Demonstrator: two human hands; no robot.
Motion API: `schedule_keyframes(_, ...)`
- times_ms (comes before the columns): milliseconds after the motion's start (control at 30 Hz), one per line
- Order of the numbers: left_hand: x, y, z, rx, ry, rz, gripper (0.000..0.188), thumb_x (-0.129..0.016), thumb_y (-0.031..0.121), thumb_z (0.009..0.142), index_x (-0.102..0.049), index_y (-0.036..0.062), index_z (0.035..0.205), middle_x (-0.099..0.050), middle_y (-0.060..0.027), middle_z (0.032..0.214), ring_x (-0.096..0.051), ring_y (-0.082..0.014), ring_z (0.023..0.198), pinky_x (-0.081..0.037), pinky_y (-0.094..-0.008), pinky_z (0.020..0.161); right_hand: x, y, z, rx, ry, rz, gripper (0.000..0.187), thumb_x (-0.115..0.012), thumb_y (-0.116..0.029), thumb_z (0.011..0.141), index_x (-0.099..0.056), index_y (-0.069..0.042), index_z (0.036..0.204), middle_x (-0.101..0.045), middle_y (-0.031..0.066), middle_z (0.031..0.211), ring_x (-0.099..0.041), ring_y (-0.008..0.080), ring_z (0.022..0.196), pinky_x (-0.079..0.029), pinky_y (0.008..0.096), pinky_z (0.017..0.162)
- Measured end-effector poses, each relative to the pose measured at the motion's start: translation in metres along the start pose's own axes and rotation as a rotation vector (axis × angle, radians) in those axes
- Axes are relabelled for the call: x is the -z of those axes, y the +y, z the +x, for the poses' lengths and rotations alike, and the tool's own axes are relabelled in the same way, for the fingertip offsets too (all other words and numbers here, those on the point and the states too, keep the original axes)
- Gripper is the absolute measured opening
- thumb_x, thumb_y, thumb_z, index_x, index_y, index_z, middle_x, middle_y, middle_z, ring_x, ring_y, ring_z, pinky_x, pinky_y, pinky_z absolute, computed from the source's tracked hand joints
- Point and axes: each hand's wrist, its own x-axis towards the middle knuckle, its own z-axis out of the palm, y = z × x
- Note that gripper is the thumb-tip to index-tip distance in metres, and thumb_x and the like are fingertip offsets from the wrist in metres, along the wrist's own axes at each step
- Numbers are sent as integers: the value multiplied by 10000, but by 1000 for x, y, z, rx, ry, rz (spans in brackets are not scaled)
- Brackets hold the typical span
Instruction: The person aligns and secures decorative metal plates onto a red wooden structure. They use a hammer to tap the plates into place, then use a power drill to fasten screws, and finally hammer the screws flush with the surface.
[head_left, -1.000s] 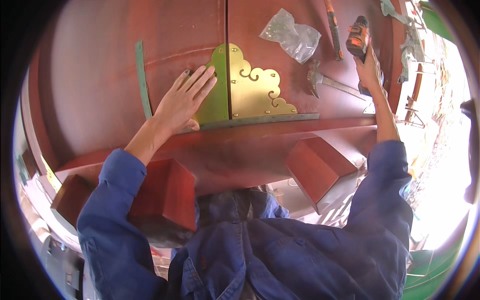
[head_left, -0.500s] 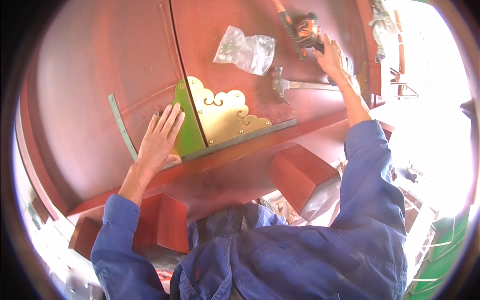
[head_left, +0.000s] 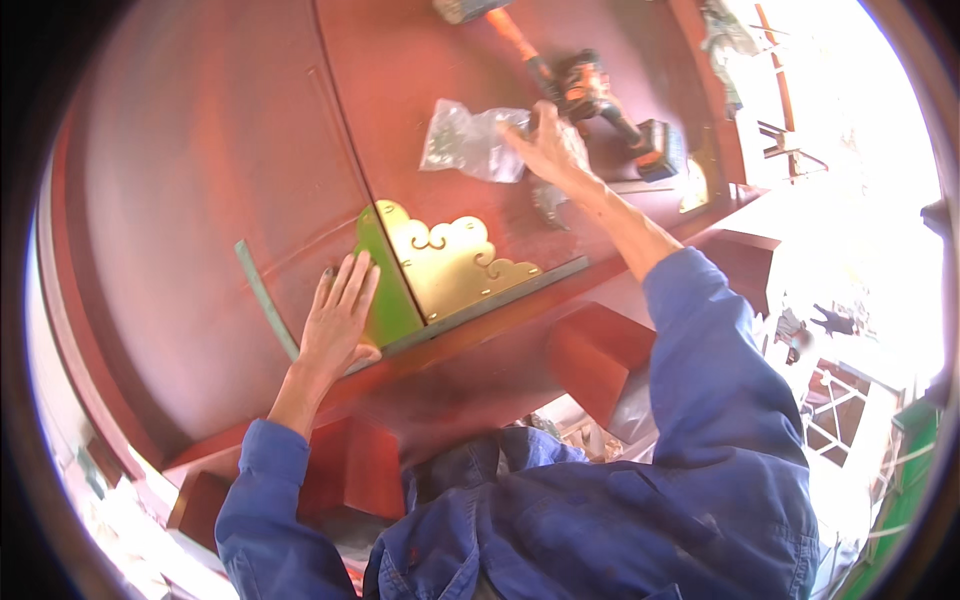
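Flat on a green-faced corner plate [head_left: 390,298] lies my left hand [head_left: 340,312], fingers stretched out. Directly beside it, across the dark seam, is a golden scroll-edged plate [head_left: 445,260] with several small fittings on its face. My right hand [head_left: 556,152] hangs over the panel with its fingers apart and nothing seen in them. Its fingertips reach the right edge of a clear plastic bag [head_left: 465,140]; whether they touch it I cannot tell. Just beyond the hand lies an orange and black cordless drill [head_left: 585,85]. A claw hammer [head_left: 549,204] is partly hidden under my right forearm.
The red-brown panel [head_left: 200,200] carries all of this. A mallet [head_left: 480,12] with an orange handle lies at the far side. A thin green strip [head_left: 265,300] rests left of my left hand. A grey metal strip [head_left: 490,305] runs along the near edge, above red blocks [head_left: 600,360].
My right hand has come off the drill and moved left to the plastic bag. My left hand stays on the green plate. The whole view has shifted a little.
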Motion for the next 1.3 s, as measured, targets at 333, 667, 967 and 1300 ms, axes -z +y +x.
schedule_keyframes(333, -8, 20, -3, -31, 60, -116, 1426, -927, 323, 497, -113, -1, 1622, -119, -205, 1698, -136, -388, 1568, -176, -537, 1269, 0, -11, 4, -366, -349, 1240, 160, -661, -93, 869, -719, 25, 961, -668, 90, 835, -670, 252, 713, -519, 398, 593)
schedule_keyframes(667, -15, 14, -1, 27, -11, -85, 1395, -946, 394, 534, -159, 13, 1621, -140, -213, 1697, -131, -393, 1571, -205, -545, 1244, -51, -14, 4, 185, -305, 662, 224, -725, -176, 811, -756, -30, 978, -692, 27, 809, -636, 161, 739, -554, 352, 672)
schedule_keyframes(967, -8, 3, 3, -7, -26, 16, 1379, -911, 532, 553, -188, 26, 1613, -176, -154, 1685, -188, -329, 1561, -244, -495, 1264, 13, -4, 10, -113, -418, 990, 270, -596, -251, 1057, -704, -39, 1185, -707, -2, 1045, -633, 77, 915, -524, 294, 836)
schedule_keyframes(1300, -5, 8, 3, 22, -67, 66, 1354, -881, 572, 579, -198, 38, 1619, -179, -133, 1690, -198, -300, 1561, -243, -471, 1265, -43, -9, 39, 335, -13, 269, 263, -714, -127, 882, -778, -127, 1137, -752, 139, 863, -707, 155, 748, -559, 345, 699)
